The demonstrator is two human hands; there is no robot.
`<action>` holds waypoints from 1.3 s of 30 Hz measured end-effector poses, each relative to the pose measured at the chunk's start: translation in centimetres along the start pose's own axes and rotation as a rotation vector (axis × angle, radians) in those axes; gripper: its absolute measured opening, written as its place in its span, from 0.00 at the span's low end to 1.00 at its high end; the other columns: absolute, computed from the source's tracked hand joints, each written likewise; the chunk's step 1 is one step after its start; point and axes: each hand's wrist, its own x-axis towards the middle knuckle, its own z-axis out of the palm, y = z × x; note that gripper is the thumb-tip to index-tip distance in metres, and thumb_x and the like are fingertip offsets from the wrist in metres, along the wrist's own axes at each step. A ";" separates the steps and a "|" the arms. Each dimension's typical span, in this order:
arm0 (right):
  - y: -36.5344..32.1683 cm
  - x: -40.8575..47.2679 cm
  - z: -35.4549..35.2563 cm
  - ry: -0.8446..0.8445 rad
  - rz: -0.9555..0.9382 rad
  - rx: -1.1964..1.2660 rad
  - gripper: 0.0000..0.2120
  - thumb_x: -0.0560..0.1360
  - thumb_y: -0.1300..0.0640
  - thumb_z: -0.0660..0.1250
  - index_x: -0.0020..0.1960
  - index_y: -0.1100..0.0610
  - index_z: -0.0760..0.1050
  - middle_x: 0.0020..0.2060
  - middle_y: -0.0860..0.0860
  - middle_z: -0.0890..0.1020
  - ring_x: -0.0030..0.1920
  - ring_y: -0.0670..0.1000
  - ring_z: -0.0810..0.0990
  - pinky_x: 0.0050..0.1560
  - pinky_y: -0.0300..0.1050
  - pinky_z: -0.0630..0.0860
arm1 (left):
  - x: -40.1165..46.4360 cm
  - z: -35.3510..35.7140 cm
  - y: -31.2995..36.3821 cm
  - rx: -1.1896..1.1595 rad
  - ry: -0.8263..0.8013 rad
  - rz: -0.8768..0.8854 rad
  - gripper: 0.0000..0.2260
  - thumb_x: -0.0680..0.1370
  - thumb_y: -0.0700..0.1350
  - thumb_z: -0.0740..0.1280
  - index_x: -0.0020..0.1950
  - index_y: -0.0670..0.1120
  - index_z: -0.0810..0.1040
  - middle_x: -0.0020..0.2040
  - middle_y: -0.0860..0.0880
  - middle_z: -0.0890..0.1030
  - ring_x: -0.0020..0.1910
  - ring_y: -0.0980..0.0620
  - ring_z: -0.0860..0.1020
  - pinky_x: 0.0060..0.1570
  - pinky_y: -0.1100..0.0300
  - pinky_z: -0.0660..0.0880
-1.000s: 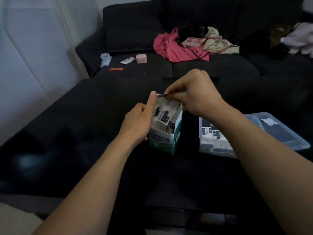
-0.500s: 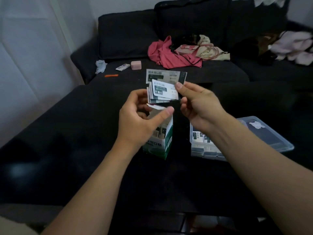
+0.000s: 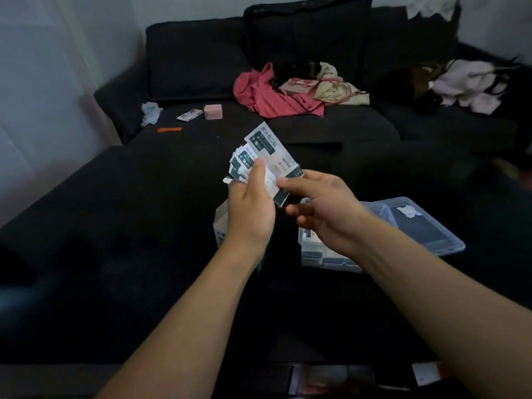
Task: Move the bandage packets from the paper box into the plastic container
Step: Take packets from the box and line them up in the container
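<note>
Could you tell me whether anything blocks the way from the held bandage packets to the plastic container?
Only the right hand hovers over the clear plastic container, lower right of the white-and-green bandage packets in the left hand. Its lid lies beside it.

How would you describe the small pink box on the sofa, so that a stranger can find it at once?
Look at the dark sofa behind the table, at its left seat cushion. There, left of the heap of red clothing, lies the pink box, right beside a white striped packet. It is the only pink, block-shaped thing on that cushion.
</note>
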 end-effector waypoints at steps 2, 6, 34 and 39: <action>-0.2 -0.2 -1.2 0.025 0.017 0.048 0.11 0.77 0.58 0.70 0.59 0.58 0.82 0.39 0.49 0.84 0.27 0.42 0.76 0.23 0.31 0.69 | 0.1 0.7 -0.1 0.026 -0.044 0.011 0.13 0.83 0.49 0.59 0.50 0.49 0.83 0.50 0.46 0.87 0.54 0.48 0.85 0.62 0.44 0.78; -0.6 -0.3 -4.0 -0.035 0.077 0.284 0.07 0.77 0.59 0.69 0.54 0.56 0.80 0.37 0.48 0.78 0.27 0.41 0.71 0.21 0.29 0.62 | -0.1 2.2 -0.5 -0.041 -0.090 -0.008 0.15 0.86 0.45 0.55 0.52 0.42 0.81 0.49 0.41 0.87 0.51 0.46 0.86 0.58 0.45 0.81; -0.7 -0.5 -7.3 -0.134 -0.540 -0.983 0.16 0.84 0.57 0.59 0.70 0.52 0.74 0.63 0.43 0.78 0.63 0.37 0.75 0.60 0.28 0.71 | -1.2 3.8 -2.1 0.522 -0.611 -0.311 0.09 0.83 0.45 0.62 0.50 0.46 0.81 0.42 0.46 0.83 0.36 0.55 0.81 0.30 0.62 0.76; -0.2 -0.3 -7.0 -0.078 -0.597 -1.017 0.11 0.84 0.57 0.58 0.62 0.53 0.77 0.50 0.42 0.79 0.52 0.39 0.78 0.50 0.31 0.73 | -0.8 3.7 -2.0 0.654 -0.569 -0.252 0.11 0.82 0.43 0.61 0.40 0.47 0.77 0.32 0.50 0.77 0.30 0.55 0.75 0.29 0.62 0.70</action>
